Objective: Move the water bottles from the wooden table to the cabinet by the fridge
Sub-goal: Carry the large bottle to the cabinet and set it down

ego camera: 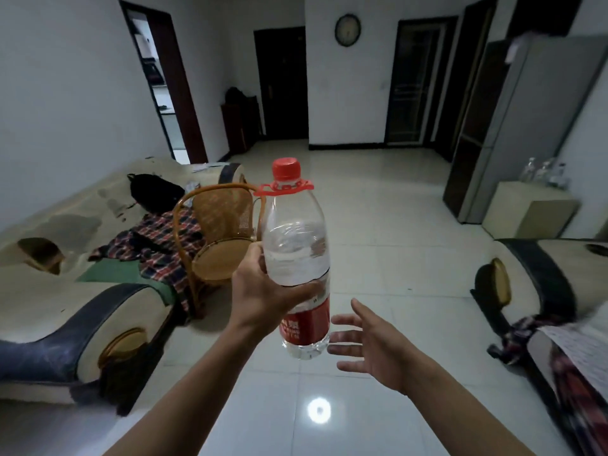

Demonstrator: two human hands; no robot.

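My left hand (263, 291) grips a large clear water bottle (297, 245) around its middle and holds it upright in front of me. It has a red cap, a red carry ring and a red label near the base. Just right of the bottle's base, my right hand (371, 347) is open with fingers spread, holding nothing. At the far right stands a low cream cabinet (526, 212) beside the grey fridge (513, 120). Several clear bottles (546, 172) stand on top of the cabinet. The wooden table is out of view.
A sofa (65, 258) with a plaid cloth and black bag runs along the left. A wicker chair (220, 232) stands beside it. Another sofa arm (533, 284) sits at the right. Shiny tiled floor (378, 209) stretches ahead toward dark doors.
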